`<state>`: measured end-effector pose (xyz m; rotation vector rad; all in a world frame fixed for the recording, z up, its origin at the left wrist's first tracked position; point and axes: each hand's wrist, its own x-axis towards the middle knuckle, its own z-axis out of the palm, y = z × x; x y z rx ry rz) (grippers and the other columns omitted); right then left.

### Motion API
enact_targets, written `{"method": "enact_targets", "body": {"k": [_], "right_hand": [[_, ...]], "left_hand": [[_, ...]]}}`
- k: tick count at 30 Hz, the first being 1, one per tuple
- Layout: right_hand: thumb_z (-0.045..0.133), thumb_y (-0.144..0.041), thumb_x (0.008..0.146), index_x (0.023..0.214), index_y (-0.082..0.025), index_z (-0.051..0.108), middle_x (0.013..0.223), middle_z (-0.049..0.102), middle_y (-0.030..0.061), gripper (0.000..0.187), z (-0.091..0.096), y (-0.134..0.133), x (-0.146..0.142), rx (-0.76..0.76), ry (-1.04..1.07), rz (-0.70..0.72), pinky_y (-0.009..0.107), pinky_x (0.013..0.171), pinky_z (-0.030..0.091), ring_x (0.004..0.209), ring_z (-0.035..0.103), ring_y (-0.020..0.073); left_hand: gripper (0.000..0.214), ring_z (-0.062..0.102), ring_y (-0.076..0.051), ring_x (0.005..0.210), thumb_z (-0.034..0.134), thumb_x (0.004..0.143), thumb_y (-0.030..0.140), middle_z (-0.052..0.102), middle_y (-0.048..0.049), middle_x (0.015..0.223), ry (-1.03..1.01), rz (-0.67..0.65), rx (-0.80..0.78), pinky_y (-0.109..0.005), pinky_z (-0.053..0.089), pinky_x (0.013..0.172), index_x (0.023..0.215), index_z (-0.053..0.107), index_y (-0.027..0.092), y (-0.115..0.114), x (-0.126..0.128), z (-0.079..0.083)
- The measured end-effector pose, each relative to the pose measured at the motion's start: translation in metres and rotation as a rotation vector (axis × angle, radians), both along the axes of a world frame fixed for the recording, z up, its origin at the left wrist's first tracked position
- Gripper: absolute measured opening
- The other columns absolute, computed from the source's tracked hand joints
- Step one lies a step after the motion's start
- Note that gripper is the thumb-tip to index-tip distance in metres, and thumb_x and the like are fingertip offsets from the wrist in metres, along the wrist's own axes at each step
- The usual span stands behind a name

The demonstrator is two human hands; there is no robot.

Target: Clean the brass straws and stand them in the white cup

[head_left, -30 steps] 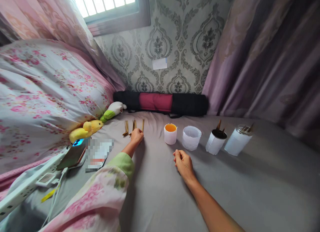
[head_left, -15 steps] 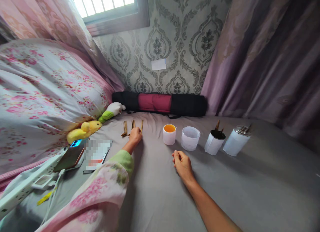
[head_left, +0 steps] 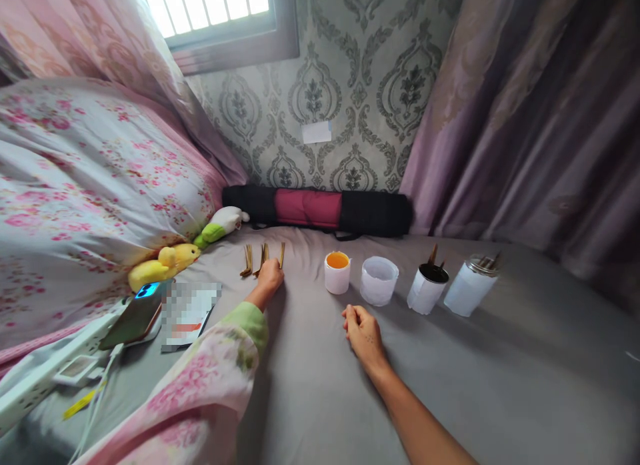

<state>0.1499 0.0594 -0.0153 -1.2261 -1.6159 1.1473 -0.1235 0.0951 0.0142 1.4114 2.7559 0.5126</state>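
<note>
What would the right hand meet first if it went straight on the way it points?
Most likely the white cup with the orange inside: the right hand points forward and somewhat left, towards it. Depth is hard to judge from this one view, so contact isn't certain.

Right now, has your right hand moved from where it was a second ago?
No. Measured against the white card on the wall, the right hand shows no visible shift any way; only the whole view drifted slightly.

Rods (head_left: 248, 261), containers (head_left: 337, 279) on grey sheet (head_left: 310, 385)
</note>
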Motion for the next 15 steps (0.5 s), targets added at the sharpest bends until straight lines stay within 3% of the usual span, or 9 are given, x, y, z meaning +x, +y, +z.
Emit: {"method": "enact_targets", "body": {"k": [15], "right_hand": [[0.035,-0.055,0.079,0.074,-0.016,0.058,0.058,0.057,0.0026,0.045,0.0005,-0.0012,0.0004,-0.021,-0.001,0.01,0.022,0.042,0.034,0.045,0.05,0.0119]], "left_hand": [[0.021,0.057,-0.019,0.091,0.048,0.072,0.01,0.062,-0.0109,0.095,-0.003,0.007,-0.009,-0.024,0.042,0.075,0.087,0.061,0.014,0.0017,-0.0029,-0.0056]]}}
